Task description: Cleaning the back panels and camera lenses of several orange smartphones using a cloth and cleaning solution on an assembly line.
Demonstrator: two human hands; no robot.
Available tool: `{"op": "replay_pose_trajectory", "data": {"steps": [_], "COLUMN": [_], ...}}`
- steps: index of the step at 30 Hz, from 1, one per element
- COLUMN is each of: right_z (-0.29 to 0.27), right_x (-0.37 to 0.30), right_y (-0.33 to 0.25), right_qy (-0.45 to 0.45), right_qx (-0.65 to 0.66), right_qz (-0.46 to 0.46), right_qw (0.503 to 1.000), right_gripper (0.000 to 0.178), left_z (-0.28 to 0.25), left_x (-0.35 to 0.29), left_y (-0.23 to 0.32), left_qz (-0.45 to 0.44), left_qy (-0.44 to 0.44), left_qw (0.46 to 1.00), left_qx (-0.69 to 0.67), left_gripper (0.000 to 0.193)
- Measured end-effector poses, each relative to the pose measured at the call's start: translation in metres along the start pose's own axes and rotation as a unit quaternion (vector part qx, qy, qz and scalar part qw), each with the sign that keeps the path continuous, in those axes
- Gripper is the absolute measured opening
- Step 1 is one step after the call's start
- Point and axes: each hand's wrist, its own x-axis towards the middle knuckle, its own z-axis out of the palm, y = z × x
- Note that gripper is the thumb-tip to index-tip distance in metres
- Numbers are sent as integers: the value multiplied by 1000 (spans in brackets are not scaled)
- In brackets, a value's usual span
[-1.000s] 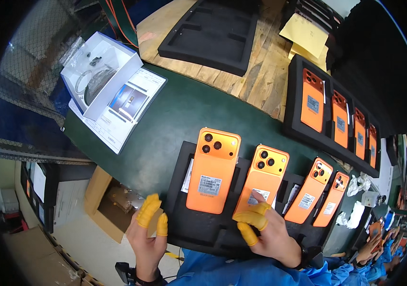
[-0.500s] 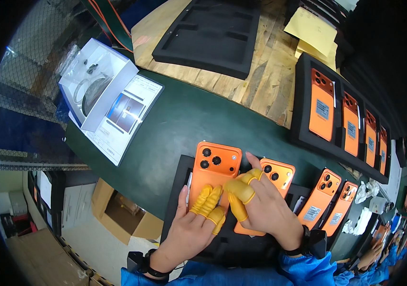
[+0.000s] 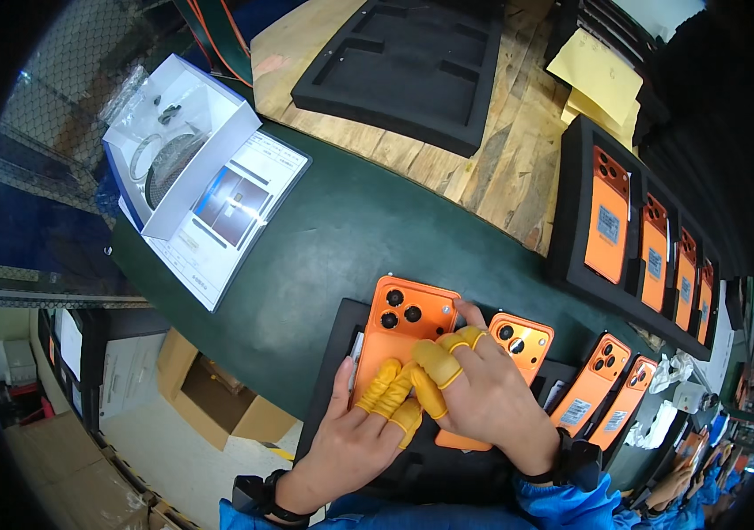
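Note:
An orange phone (image 3: 401, 340), back up with its camera bump at the far end, sits in a black foam tray (image 3: 334, 353). Over its back, my left hand (image 3: 368, 433) and my right hand (image 3: 487, 389) meet at the fingertips. Both have yellow finger covers. My left fingers and thumb are drawn together; a bare outer finger lies along the phone's left edge. My right thumb and fingers are closed too, with a bare finger reaching the phone's upper right side. Whatever they pinch is hidden. A second orange phone (image 3: 522, 340) lies partly under my right hand.
Two more labelled orange phones (image 3: 591, 380) lie to the right. A foam tray of several phones (image 3: 575, 256) stands beyond them. At the back is another black foam tray (image 3: 394, 110). A white box (image 3: 204, 168) rests on a printed sheet (image 3: 249, 221) at left; a cardboard box (image 3: 218, 389) is below.
The view has shifted slightly, so the bench things sit a little lower. My hands stay together over the same phone, the right fingertips slightly closer to the left ones.

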Motion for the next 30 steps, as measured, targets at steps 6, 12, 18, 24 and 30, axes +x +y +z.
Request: {"op": "replay_pose_trajectory", "data": {"steps": [6,12,18,24,30], "right_z": [0,-1,3,-9,-28], "right_x": [2,1,1,4,32], "right_y": [2,-3,0,-1,19], "right_qy": [23,-9,23,60,121], "right_qx": [3,-30,-11,16,-20], "right_qz": [10,6,16,50,119], "right_qw": [1000,1000,1000,997,985], "right_gripper": [34,33,33,30,27], "left_z": [0,-1,0,0,-3], "left_x": [1,0,3,-1,-3], "left_y": [1,0,0,1,-4], "left_qz": [2,-1,0,-17,-46], "left_qy": [-2,-10,6,1,142], "left_qw": [1000,1000,1000,999,979], "left_qx": [2,-4,-12,-31,-141], "left_gripper": [24,22,22,21,16]}}
